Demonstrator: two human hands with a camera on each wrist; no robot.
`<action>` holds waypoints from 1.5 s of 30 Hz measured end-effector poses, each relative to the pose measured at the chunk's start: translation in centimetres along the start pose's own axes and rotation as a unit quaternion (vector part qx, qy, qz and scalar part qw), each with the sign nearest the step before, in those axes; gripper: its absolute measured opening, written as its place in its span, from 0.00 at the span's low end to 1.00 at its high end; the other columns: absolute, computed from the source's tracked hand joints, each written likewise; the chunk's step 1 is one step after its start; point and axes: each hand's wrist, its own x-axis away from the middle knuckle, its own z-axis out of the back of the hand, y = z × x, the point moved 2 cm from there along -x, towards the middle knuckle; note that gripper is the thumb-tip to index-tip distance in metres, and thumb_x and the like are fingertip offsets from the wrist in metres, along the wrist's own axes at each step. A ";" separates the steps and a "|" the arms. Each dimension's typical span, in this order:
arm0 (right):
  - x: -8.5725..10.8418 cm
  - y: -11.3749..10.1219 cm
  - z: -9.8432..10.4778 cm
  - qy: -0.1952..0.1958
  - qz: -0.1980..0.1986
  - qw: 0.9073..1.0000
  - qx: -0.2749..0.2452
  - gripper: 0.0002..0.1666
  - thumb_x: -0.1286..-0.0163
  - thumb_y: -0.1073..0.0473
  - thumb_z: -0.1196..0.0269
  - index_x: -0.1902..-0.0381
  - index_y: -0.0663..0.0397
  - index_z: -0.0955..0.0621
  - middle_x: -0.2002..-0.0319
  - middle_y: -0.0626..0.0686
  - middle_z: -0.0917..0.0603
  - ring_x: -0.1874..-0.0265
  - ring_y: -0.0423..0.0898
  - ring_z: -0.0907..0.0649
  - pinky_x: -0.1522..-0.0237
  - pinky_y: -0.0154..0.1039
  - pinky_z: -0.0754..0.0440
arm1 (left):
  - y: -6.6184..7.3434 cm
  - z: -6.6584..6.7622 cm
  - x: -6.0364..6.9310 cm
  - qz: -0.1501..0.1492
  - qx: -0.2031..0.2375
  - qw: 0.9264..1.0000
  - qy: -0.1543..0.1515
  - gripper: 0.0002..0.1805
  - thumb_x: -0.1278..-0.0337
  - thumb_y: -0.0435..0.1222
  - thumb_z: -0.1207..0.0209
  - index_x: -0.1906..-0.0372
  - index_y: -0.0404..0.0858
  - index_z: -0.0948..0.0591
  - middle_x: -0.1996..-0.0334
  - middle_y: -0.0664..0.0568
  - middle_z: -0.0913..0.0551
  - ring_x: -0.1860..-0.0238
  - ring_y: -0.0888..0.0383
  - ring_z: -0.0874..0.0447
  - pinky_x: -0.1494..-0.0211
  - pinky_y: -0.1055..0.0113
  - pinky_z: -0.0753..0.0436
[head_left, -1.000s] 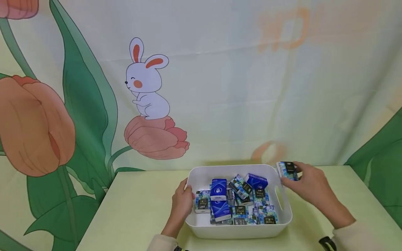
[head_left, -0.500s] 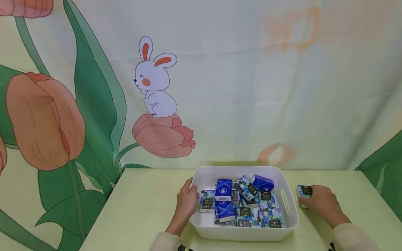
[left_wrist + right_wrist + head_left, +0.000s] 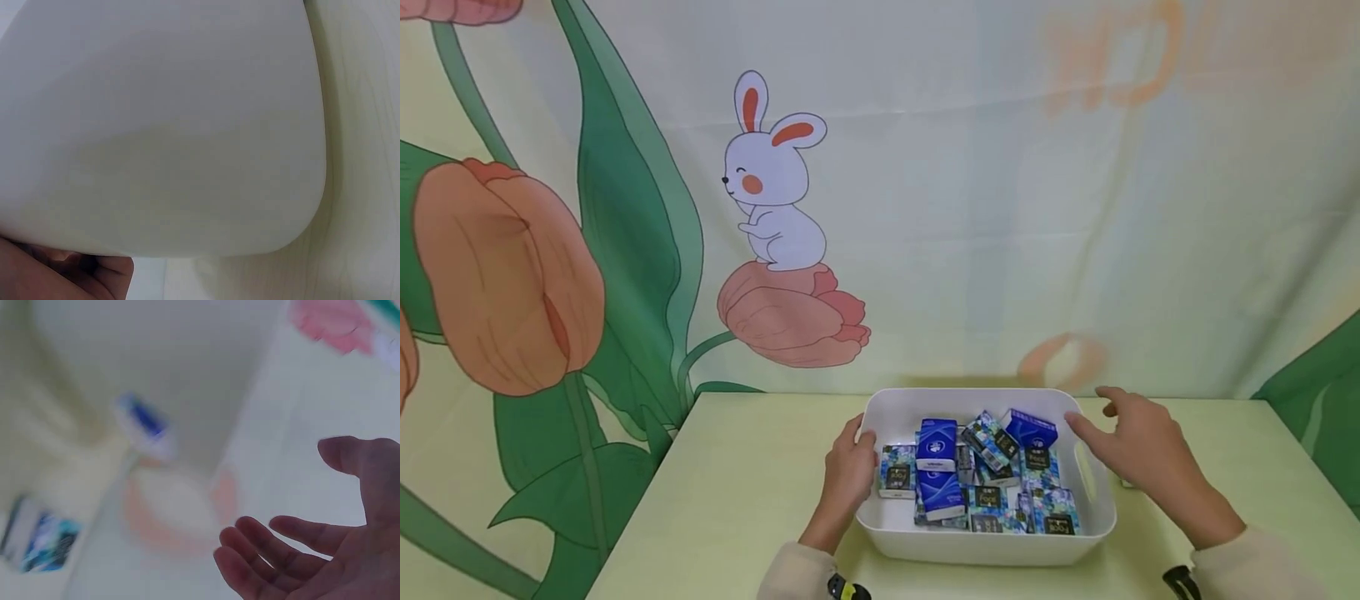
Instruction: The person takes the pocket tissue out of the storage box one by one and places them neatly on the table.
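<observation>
A person's left hand [image 3: 847,471] pinches the left rim of one white bin [image 3: 985,548] on a pale table [image 3: 737,483], thumb over the edge. The right hand [image 3: 1144,442], fingers spread and thumb held apart, hovers near the bin's opposite end. Inside lie three solid blue packs [image 3: 937,444], two overlapping at left center and one tilted at the far right, among at least six floral packs [image 3: 1055,511]; overlap hides the exact count. One more pack [image 3: 53,544] sits on the table just right of the bin, mostly hidden behind the right hand in the head view.
</observation>
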 end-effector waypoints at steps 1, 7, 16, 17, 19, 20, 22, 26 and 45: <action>0.1 -1.0 0.0 0.000 0.009 1.000 -0.004 0.49 0.31 0.31 0.41 0.35 0.70 0.27 0.51 0.70 0.17 0.56 0.66 0.17 0.61 0.62 0.20 | 0.0 0.0 0.0 0.000 0.000 1.000 -0.001 0.26 0.26 0.41 0.54 0.28 0.39 0.30 0.75 0.47 0.22 0.76 0.56 0.27 0.79 0.66 0.32; 0.3 -3.9 -1.4 -0.057 0.032 0.998 -0.009 0.49 0.36 0.31 0.35 0.37 0.70 0.25 0.56 0.65 0.14 0.61 0.59 0.15 0.64 0.56 0.17 | 0.1 0.0 -0.2 -0.002 -0.003 1.000 -0.006 0.27 0.26 0.42 0.54 0.27 0.38 0.30 0.74 0.48 0.23 0.74 0.55 0.26 0.77 0.64 0.30; 1.3 -4.3 -5.1 -0.171 0.037 0.984 0.019 0.36 0.44 0.37 0.27 0.61 0.69 0.17 0.81 0.51 0.22 0.85 0.45 0.26 0.74 0.47 0.22 | 0.0 0.0 -0.4 -0.009 -0.023 1.000 0.005 0.27 0.27 0.42 0.53 0.28 0.39 0.29 0.76 0.49 0.23 0.73 0.55 0.25 0.70 0.61 0.28; 1.5 -4.3 -5.4 -0.175 0.033 0.984 0.020 0.32 0.45 0.39 0.26 0.67 0.65 0.17 0.83 0.49 0.26 0.86 0.44 0.29 0.77 0.45 0.25 | 0.0 -0.1 -0.4 -0.009 -0.022 1.000 0.006 0.27 0.27 0.42 0.53 0.28 0.39 0.29 0.76 0.49 0.23 0.73 0.55 0.25 0.70 0.60 0.28; 1.8 -4.3 -5.9 -0.184 0.026 0.982 0.026 0.27 0.47 0.42 0.24 0.76 0.59 0.22 0.82 0.50 0.27 0.85 0.45 0.30 0.80 0.42 0.30 | 0.0 -0.1 -0.3 -0.009 -0.023 1.000 0.007 0.27 0.27 0.42 0.53 0.28 0.39 0.29 0.75 0.49 0.23 0.73 0.55 0.25 0.70 0.61 0.28; 1.9 -4.2 -6.1 -0.189 0.026 0.981 0.034 0.26 0.48 0.45 0.24 0.79 0.56 0.25 0.81 0.50 0.28 0.84 0.45 0.30 0.80 0.42 0.31 | 0.0 -0.1 -0.3 -0.009 -0.023 1.000 0.008 0.27 0.27 0.42 0.53 0.28 0.39 0.29 0.75 0.49 0.22 0.72 0.55 0.25 0.70 0.61 0.28; 1.9 -4.0 -6.4 -0.197 0.027 0.979 0.052 0.25 0.49 0.47 0.24 0.77 0.57 0.26 0.79 0.51 0.26 0.83 0.46 0.27 0.81 0.43 0.29 | 0.0 -0.2 -0.2 -0.007 -0.022 1.000 0.008 0.26 0.27 0.42 0.53 0.28 0.39 0.29 0.74 0.49 0.22 0.72 0.54 0.25 0.71 0.61 0.28; 1.8 -3.7 -7.0 -0.208 0.036 0.975 0.074 0.25 0.52 0.49 0.23 0.74 0.60 0.24 0.78 0.52 0.24 0.80 0.48 0.24 0.77 0.47 0.23 | 0.1 -0.2 -0.1 -0.008 -0.025 1.000 0.005 0.26 0.27 0.42 0.53 0.28 0.40 0.29 0.74 0.49 0.23 0.72 0.54 0.25 0.70 0.60 0.28; 1.2 -3.7 -5.1 -0.091 0.026 0.996 -0.001 0.53 0.54 0.50 0.20 0.37 0.78 0.27 0.47 0.71 0.20 0.52 0.68 0.19 0.55 0.63 0.19 | 0.1 0.4 -0.1 -0.010 -0.038 0.999 0.011 0.26 0.26 0.43 0.55 0.29 0.39 0.28 0.77 0.50 0.23 0.73 0.55 0.25 0.68 0.59 0.28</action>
